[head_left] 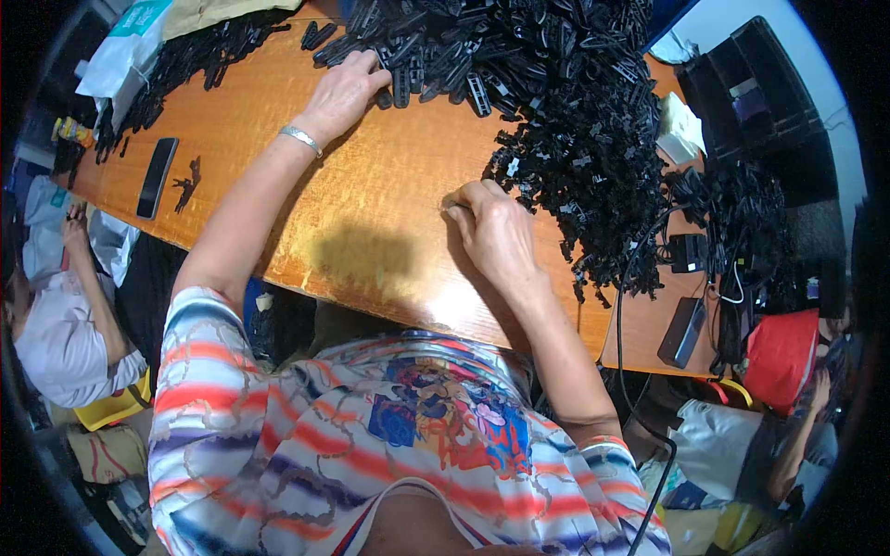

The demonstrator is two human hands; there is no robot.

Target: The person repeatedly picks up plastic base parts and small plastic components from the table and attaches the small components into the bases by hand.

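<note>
My left hand (pixel 345 91) reaches to the near edge of a heap of long black plastic parts (pixel 547 46) at the far side of the table. Its fingers are curled down on one long black plastic part (pixel 383 98), mostly covered by the hand. Farther right, my right hand (pixel 496 227) rests low over the wood, its thumb and fingers pinched together. Whatever is between them is hidden. Just beyond it spreads a pile of small black clip-like pieces (pixel 593 176).
A black phone (pixel 158 178) and a few loose black pieces (pixel 187 185) lie on the wooden table (pixel 371 185) at left. More black parts (pixel 199 69) sit behind them. Cables (pixel 732 213), a black box (pixel 681 332) and tissues (pixel 681 128) are at right. People sit at both sides.
</note>
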